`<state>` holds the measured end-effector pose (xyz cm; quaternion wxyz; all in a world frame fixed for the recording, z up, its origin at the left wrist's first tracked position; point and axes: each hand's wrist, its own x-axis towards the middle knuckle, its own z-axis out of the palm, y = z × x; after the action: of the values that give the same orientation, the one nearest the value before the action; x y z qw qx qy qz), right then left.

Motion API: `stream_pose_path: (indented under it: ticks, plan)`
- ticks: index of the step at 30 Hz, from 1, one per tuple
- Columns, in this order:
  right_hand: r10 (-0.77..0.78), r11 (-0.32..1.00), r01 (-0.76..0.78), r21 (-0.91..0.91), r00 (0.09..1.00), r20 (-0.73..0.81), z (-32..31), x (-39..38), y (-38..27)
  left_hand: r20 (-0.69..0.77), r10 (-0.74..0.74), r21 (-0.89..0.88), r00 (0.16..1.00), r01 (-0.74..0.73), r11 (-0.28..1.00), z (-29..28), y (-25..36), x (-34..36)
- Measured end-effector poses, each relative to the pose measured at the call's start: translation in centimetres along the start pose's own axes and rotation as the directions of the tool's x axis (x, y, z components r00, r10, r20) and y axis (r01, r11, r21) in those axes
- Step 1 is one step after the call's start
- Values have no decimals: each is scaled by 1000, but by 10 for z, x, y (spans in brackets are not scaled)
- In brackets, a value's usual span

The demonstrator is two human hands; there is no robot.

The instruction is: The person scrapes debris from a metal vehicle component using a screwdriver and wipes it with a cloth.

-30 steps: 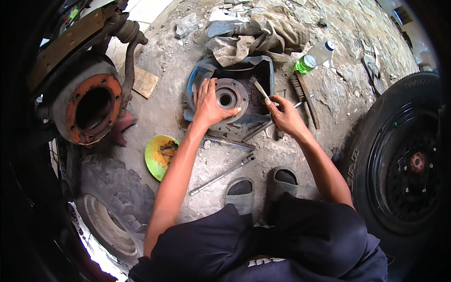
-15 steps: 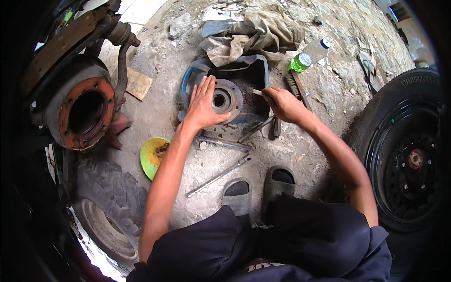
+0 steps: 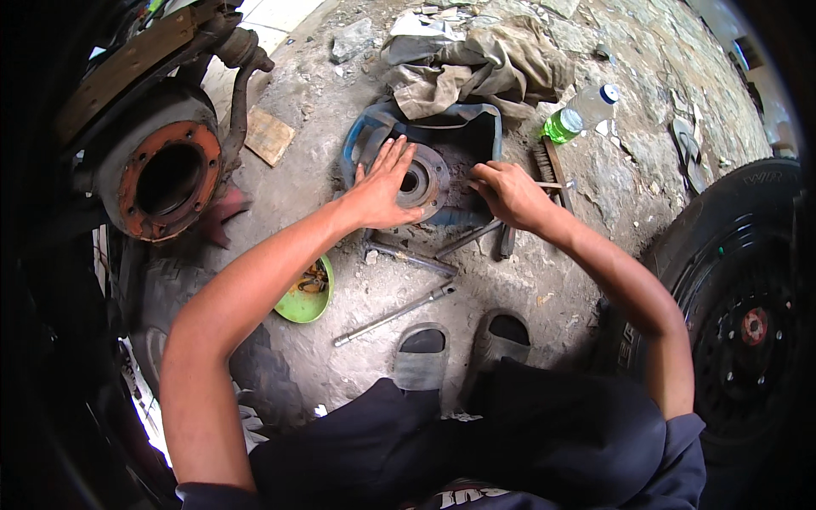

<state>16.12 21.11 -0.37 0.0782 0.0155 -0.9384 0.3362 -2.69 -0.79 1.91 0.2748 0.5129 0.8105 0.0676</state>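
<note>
My left hand [image 3: 384, 189] lies with fingers spread over the left side of a round metal hub flange [image 3: 435, 183], which has a centre bore and bolt holes. The flange rests in a cut-open blue plastic container [image 3: 350, 140] with dark, grimy contents. Over the container's right side my right hand [image 3: 512, 194] is closed in a pinch on a thin pale stick-like tool [image 3: 548, 184], whose end sticks out to the right. The fingers hide its other end. A wooden-backed brush [image 3: 544, 161] lies behind that end, beside the container.
Near my feet lie a long socket wrench [image 3: 395, 314], a metal bar [image 3: 412, 257] and a green bowl [image 3: 304, 308] of small parts. Beyond are a rag [image 3: 493, 64] and a bottle [image 3: 582, 115]. An axle housing [image 3: 170, 170] stands left, a wheel [image 3: 739, 297] right.
The view has shifted. My left elbow has swung outward while that hand stays on the flange. In my right hand, the tool's pale part showed on the left; now it shows on the right.
</note>
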Motion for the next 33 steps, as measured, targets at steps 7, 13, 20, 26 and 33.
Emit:
stream_pose_path:
  ticks: [7, 13, 20, 26, 33]
  plan:
    - [110, 994, -112, 0, 979, -171, 18, 2, -14, -500, -104, -299, 860, -59, 952, 33, -13, 9]
    - [125, 987, -139, -77, 980, -157, 32, -6, -22, -677, -121, -227, 726, -50, 973, 50, 5, 12]
    - [102, 971, -125, -203, 987, -122, 20, 5, -10, -623, -257, -188, 739, 177, 966, 49, 8, 15]
    - [62, 982, -75, -175, 995, -76, 28, 4, -15, -654, -247, -195, 715, 156, 968, 49, 14, 11]
    - [115, 978, -123, -169, 992, -60, 33, -1, -24, -703, -232, -162, 673, 166, 973, 52, 12, 12]
